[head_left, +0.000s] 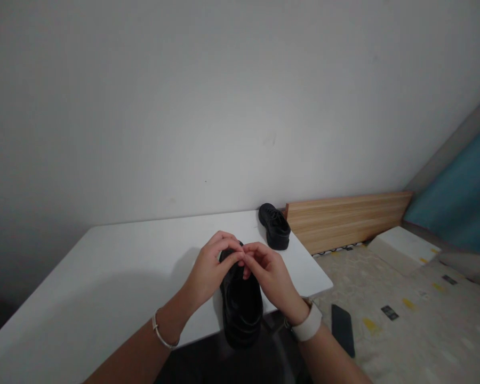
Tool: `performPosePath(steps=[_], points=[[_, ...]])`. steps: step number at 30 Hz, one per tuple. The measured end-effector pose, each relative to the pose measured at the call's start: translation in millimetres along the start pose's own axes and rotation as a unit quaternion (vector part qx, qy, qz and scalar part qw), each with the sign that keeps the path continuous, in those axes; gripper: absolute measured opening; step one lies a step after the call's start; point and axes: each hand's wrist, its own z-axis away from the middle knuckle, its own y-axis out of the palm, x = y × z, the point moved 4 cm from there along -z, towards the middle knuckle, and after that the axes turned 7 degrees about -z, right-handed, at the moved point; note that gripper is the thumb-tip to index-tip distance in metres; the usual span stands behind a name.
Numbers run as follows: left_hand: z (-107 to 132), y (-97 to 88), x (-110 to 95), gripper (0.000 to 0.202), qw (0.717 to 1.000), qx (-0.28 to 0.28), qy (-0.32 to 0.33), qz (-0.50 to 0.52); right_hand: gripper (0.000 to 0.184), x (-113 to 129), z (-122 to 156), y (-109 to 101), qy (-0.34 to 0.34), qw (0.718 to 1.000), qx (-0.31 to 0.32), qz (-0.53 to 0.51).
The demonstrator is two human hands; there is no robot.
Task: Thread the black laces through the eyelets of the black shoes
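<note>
A black shoe (242,306) rests at the near edge of the white table (116,266), heel toward me and hanging partly over the edge. My left hand (210,272) and my right hand (270,277) meet over its front, fingers pinched together at the lacing; the lace itself is too dark to make out. A thin bracelet circles my left wrist and a white band my right. A second black shoe (275,225) stands alone at the table's far right corner.
A plain white wall rises behind the table. To the right lie a bed with a patterned sheet (408,320), a wooden headboard (344,218), a white pillow (404,248) and a dark phone (343,328).
</note>
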Motion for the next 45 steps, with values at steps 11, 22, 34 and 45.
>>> performPosePath(steps=[11, 22, 34, 45], points=[[22, 23.1, 33, 0.018, 0.987, 0.082, -0.084, 0.106, 0.028, -4, 0, -1, 0.027, 0.999, -0.003, -0.027], [22, 38.5, 41, 0.017, 0.992, 0.042, -0.111, 0.037, 0.007, 6, 10, 7, -0.052, 0.998, -0.033, -0.007], [25, 33.6, 29, 0.02, 0.995, 0.096, -0.009, -0.028, 0.02, 15, 8, -5, -0.122, 0.979, 0.002, 0.162], [34, 32.5, 13, 0.026, 0.902, -0.02, 0.3, -0.31, 0.015, -28, 5, -27, -0.036, 0.971, 0.052, 0.229]])
